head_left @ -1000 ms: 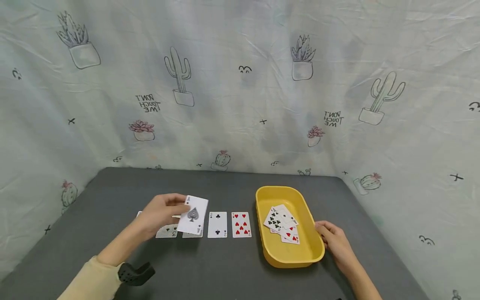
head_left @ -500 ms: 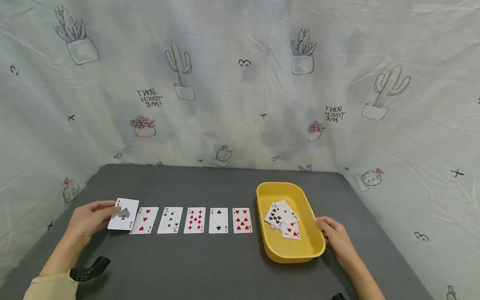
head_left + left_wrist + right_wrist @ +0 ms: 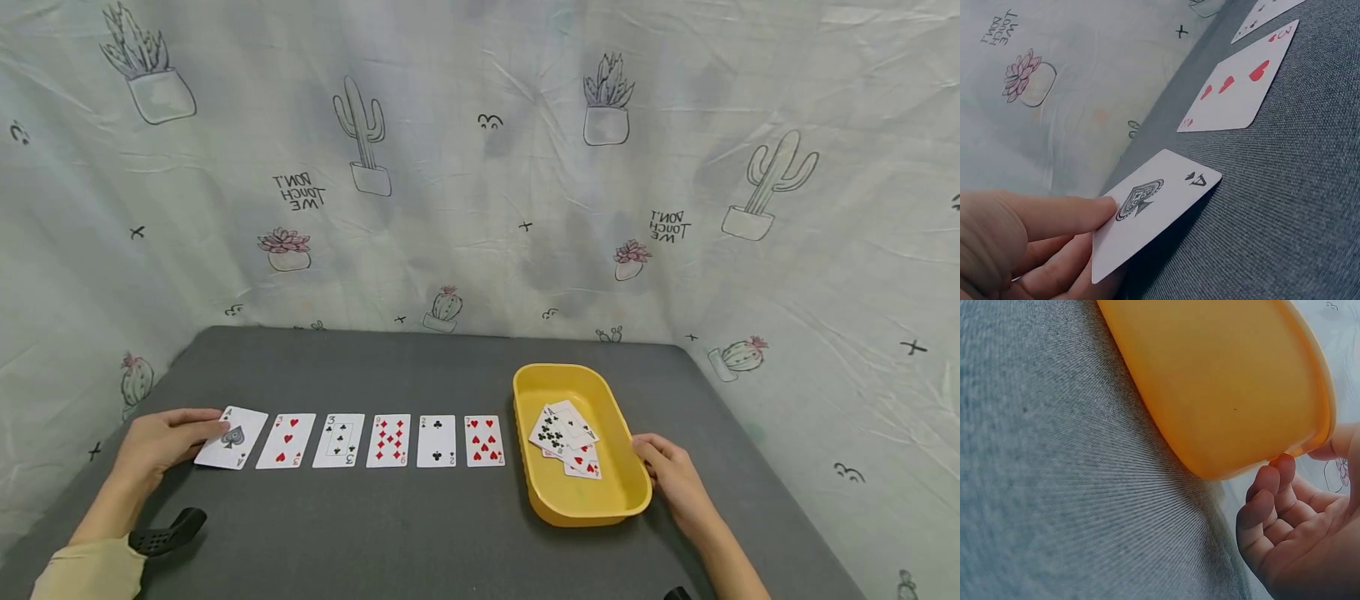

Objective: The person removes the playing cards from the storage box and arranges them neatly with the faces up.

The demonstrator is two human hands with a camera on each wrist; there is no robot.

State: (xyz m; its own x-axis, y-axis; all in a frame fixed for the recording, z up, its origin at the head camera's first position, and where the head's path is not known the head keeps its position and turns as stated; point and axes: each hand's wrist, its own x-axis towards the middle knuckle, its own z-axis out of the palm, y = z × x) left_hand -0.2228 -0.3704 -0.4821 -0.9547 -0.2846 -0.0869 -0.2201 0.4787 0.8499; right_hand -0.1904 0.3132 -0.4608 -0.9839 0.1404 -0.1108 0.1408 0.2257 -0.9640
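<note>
Down comes the ace of spades (image 3: 232,437), left hand (image 3: 161,439) pinching it at the row's left end; right hand (image 3: 673,477) grips the yellow tray (image 3: 627,467).

Cloth-walled corner, grey counter

I see a dark grey counter (image 3: 420,533) filling the lower frame; a pale cactus-print sheet (image 3: 480,167) drapes behind it.
</note>
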